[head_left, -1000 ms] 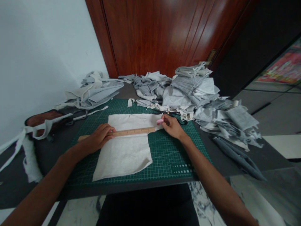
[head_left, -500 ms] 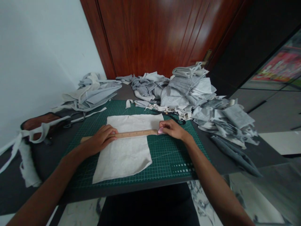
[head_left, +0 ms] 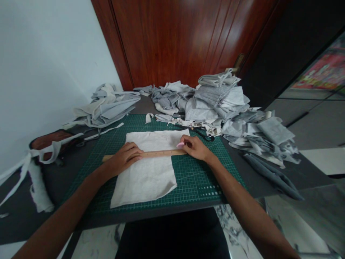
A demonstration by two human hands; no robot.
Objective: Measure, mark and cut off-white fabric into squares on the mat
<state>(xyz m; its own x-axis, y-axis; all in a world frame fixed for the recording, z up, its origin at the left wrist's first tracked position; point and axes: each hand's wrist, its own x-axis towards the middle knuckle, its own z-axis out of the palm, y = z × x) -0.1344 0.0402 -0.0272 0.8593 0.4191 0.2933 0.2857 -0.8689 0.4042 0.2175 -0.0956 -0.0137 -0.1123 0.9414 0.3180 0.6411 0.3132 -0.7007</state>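
Observation:
A piece of white cloth lies on the green cutting mat, its near right corner slightly curled. Across the cloth runs a wooden ruler, reaching past both its sides. My left hand rests on the ruler left of its middle, fingers together and pressing it down. A small pink piece of what looks like tailor's chalk is pinched in my right hand, at the ruler's right end. The chalk is just above the ruler's far edge, over the cloth; whether it touches is unclear.
Behind the mat are black-handled scissors and cloth scraps. Grey and white fabric is heaped at the back right and back left. A brown pouch with white straps lies left; a dark folded cloth lies right.
The ruler and my left hand have slid right across the cloth. My right hand has brought the chalk from the ruler's right end to slightly farther left, over its far edge.

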